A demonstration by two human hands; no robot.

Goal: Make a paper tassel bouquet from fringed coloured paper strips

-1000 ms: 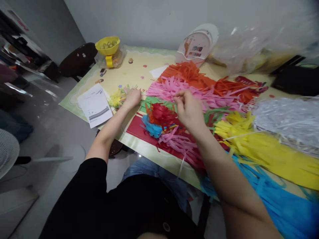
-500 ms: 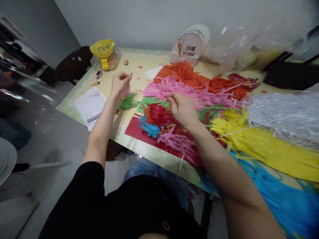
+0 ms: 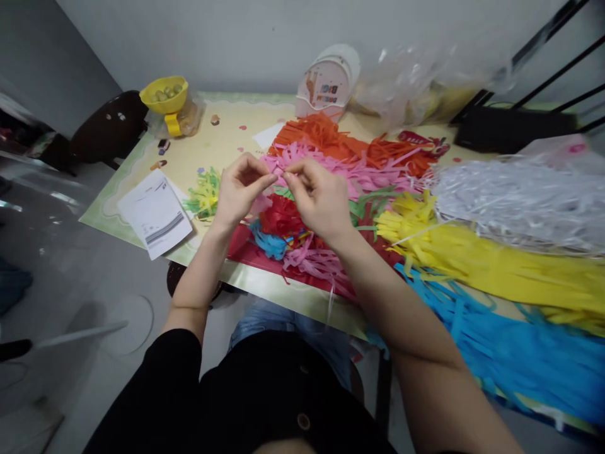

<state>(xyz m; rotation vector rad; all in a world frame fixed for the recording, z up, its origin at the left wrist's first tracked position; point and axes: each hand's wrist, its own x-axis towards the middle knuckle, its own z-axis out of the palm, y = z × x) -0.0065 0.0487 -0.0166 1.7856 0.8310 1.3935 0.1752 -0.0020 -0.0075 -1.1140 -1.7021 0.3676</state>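
Note:
My left hand (image 3: 242,187) and my right hand (image 3: 322,197) meet above the table, fingertips almost touching. Both pinch a small pink paper strip (image 3: 278,170) between thumb and forefinger; part of it hangs below the left hand. Under the hands lie a bunched red tassel (image 3: 282,217), a blue tassel (image 3: 268,243) and pink streamers (image 3: 314,261) on dark red paper (image 3: 241,246). A green and yellow tassel (image 3: 205,194) sits just left of my left hand. Behind my fingers spreads pink fringed paper (image 3: 359,173).
Orange fringe (image 3: 326,135) lies farther back. To the right are yellow fringe (image 3: 472,246), blue fringe (image 3: 510,343) and white shredded strips (image 3: 515,202). A white label card (image 3: 155,214) overhangs the table's left front edge. A yellow bowl of round green things (image 3: 165,96) stands at the back left.
My left hand has come rightward to meet my right hand, bringing the pink strip between them. The view has swung right, and the green and yellow tassel now shows more fully.

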